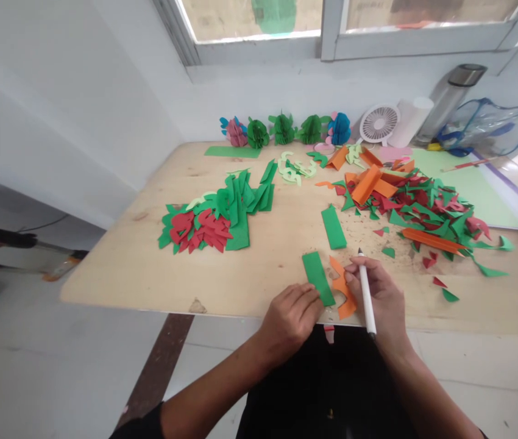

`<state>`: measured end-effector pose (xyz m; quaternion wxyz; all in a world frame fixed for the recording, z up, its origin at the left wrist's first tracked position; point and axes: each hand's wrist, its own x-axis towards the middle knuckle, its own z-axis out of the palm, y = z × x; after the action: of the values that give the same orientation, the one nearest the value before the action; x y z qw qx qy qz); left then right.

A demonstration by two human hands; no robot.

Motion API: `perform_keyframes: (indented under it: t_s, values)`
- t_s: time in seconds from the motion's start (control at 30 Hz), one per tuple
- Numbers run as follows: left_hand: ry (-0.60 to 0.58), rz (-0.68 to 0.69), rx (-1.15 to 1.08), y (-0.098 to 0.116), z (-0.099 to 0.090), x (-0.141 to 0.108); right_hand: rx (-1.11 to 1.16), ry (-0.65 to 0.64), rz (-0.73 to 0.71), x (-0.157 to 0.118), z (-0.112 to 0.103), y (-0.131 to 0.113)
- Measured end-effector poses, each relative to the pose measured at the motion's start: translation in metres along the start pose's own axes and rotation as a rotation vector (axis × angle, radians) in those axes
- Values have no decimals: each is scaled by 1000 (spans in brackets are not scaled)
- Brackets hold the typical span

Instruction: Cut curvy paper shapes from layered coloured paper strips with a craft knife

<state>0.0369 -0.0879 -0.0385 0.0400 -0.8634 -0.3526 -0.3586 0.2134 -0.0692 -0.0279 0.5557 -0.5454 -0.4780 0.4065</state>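
Observation:
My left hand (293, 317) rests at the front edge of the table, fingers bent and together, their tips on the lower left side of a green paper strip (316, 274). A white marker pen (367, 296) with a dark tip pointing away from me is held in my right hand (382, 299). The thumb and forefinger of that hand touch the edge of an orange paper cutout (342, 286) with curved notches, which lies right beside the green strip. Another green strip (334, 227) lies just beyond, touched by neither hand.
A heap of paper scraps (423, 204) covers the right side. Red cutouts (202, 228) and green cutouts (241, 201) are piled on the left. Several folded paper figures (283, 129), a small white fan (380, 124) and a flask (451, 100) stand along the wall.

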Motion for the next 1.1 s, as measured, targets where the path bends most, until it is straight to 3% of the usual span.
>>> perform_keyframes:
  t_s: [0.27, 0.5, 0.9, 1.1]
  values:
    - [-61, -87, -53, -19, -2, 3, -65, -66, -32, 2, 14, 3]
    - [-202, -143, -57, -29, -2, 2, -239, -103, -73, 6, 23, 5]
    - [-183, -233, -89, -31, -4, 2, -621, -167, -259, 15, 35, 5]
    - [-195, -235, -112, -31, -6, 3, -675, -167, -297, 16, 36, 6]
